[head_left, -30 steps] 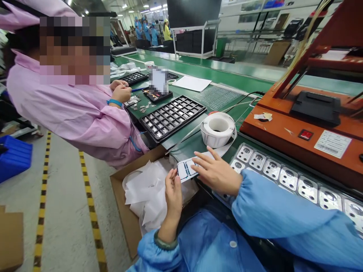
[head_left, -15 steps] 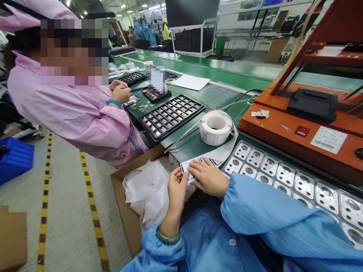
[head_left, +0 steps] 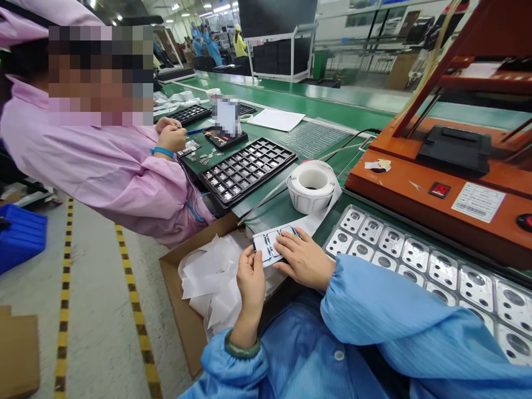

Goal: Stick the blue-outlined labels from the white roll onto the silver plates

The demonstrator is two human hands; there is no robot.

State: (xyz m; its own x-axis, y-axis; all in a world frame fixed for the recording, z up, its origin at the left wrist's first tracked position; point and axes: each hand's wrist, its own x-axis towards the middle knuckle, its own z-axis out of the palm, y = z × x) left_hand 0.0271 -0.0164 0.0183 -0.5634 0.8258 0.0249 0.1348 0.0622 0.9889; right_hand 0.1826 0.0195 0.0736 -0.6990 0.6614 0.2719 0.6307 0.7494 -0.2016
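While the right hand (head_left: 307, 259) lies across the strip (head_left: 262, 244) with fingers extended and unclosed, the left hand (head_left: 251, 280) has its grip clamped on the free end beside the table (head_left: 266, 213). From that grip, the long axis runs rightward and away, toward the roll (head_left: 311, 188). Thin and white, the strip bears dark blue outlines.

The white strip (head_left: 307, 224), dark-patterned, slants from its roll (head_left: 306, 200).

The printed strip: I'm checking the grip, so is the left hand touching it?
Touching: the head view shows the left hand with its thumb and fingers at the end of the printed strip.
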